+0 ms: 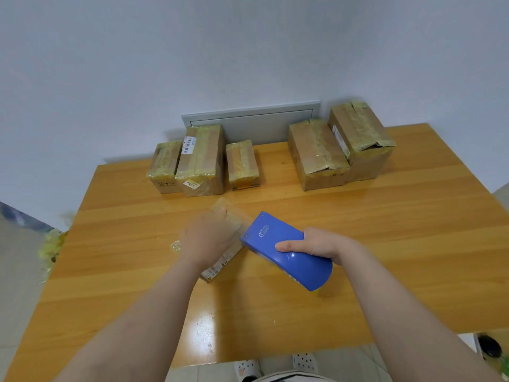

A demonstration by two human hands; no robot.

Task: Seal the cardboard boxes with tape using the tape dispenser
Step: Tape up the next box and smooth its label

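While your R hand (316, 246) grips the tape dispenser (275, 232), the small box (217, 267) sits under your L hand (206, 238), long axis toward dispenser; L grip unclear, blurred.

Blue tape dispenser (286, 253) tilted against a small box (218, 267); five taped boxes (199, 158) stand behind.

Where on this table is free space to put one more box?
Free: the right part of the table, in front of the two right boxes; the near strip below the tape dispenser; the gap between those and the three left boxes. Crowded: the centre, around the left hand and right hand.
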